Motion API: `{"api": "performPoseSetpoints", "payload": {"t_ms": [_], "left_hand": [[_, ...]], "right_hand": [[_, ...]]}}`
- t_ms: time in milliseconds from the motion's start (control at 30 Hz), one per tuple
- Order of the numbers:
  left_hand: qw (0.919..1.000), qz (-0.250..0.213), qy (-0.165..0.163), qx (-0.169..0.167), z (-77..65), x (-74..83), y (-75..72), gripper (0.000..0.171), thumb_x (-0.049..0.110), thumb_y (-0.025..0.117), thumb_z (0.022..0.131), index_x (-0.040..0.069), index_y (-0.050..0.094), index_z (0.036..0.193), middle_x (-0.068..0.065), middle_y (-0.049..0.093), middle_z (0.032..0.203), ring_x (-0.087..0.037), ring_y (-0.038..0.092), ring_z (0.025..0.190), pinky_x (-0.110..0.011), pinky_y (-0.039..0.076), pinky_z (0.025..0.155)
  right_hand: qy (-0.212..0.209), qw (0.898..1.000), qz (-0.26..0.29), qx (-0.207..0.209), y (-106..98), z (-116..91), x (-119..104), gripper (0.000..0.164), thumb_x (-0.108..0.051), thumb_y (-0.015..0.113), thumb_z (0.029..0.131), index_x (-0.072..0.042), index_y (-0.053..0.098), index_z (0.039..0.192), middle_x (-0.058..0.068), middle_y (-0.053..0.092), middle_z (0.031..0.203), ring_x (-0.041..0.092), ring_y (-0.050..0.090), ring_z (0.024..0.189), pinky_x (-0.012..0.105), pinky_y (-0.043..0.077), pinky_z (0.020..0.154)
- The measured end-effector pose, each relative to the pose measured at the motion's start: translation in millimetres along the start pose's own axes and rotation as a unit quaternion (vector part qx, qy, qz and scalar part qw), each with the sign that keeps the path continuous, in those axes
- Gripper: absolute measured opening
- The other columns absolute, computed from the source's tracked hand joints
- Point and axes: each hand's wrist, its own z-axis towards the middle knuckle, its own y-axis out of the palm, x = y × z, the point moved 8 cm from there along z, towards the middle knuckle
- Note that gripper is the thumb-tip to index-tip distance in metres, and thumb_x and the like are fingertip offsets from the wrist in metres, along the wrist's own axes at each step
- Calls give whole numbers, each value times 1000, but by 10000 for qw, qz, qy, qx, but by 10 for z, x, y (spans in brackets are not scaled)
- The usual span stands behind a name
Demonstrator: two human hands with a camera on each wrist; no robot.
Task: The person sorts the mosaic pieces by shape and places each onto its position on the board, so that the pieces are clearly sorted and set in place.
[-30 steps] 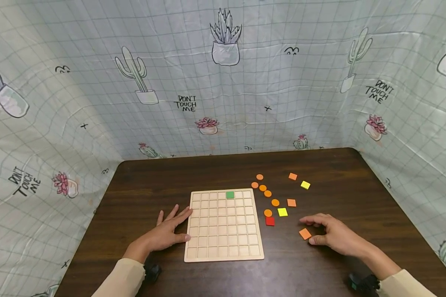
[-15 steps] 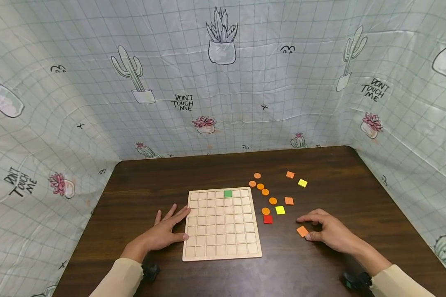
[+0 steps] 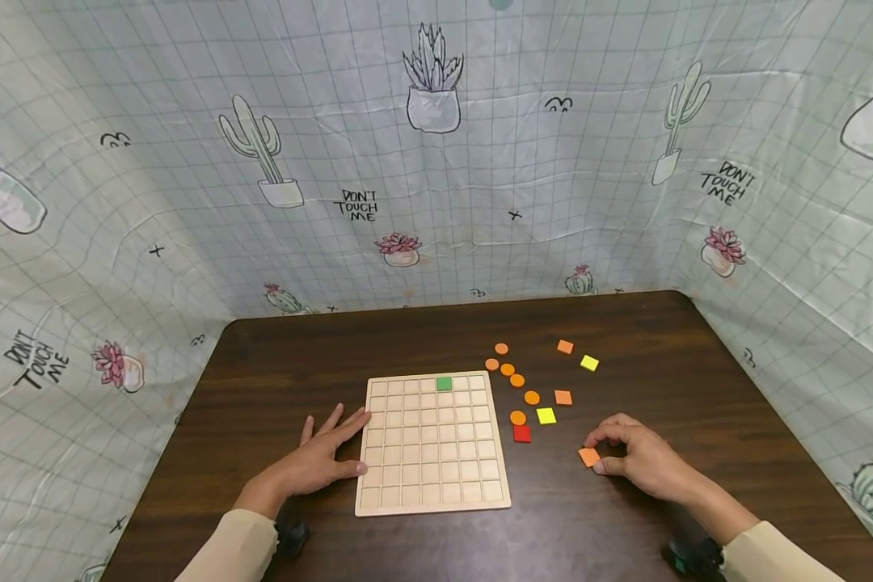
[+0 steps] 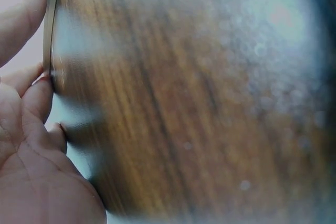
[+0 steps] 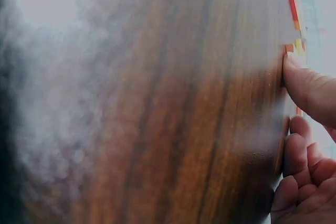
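Note:
A pale wooden grid board [image 3: 431,444] lies flat on the table in the head view. My left hand [image 3: 301,465] rests at its left side with fingers spread, the index fingertip and thumb on the edge. To the right of the board, my right hand [image 3: 643,461] pinches an orange square tile [image 3: 588,457] between thumb and index finger, low over the table. In the right wrist view the thumb [image 5: 310,90] is at the tile, and the other fingers are curled below it. One green square tile [image 3: 444,383] sits in a top-row cell of the board.
Several orange discs [image 3: 532,398] trail along the board's right side. Near them lie a red square tile [image 3: 521,434], two yellow square tiles [image 3: 546,415] and two more orange square tiles [image 3: 563,398]. A patterned curtain [image 3: 436,178] surrounds the dark wooden table [image 3: 291,347].
My right index finger has come in from beyond the orange square tile and closed against it with the thumb. The left hand stays at the board's edge. The head view has shifted slightly.

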Motion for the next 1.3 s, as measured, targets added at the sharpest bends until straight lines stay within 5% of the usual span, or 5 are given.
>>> {"api": "performPoseSetpoints", "payload": {"t_ms": [267,633,1300], "left_hand": [[10000,-3,-27,-75,-17,-11,-6,86,37,73,100,12,28,169,-17,19,175,-46,-8,162,-70,-27,119],[10000,13,-84,-15,-17,-32,-7,85,34,74,100,12,29,168,-15,21,175,-45,-7,163,-70,-25,120],[10000,25,-29,-1,-21,-37,-4,85,36,74,100,12,29,168,-14,22,175,-44,-6,163,-71,-25,120]], "right_hand": [[314,9995,93,-35,-27,11,53,20,-28,83,92,-21,75,109,-2,67,115,9,56,97,27,52,80],[887,9935,665,268,-127,59,149,29,-19,83,93,-6,72,116,3,72,94,7,62,81,24,53,67],[999,9897,851,568,-158,56,217,30,-9,81,93,1,71,120,6,73,92,4,62,77,23,53,63]]}}
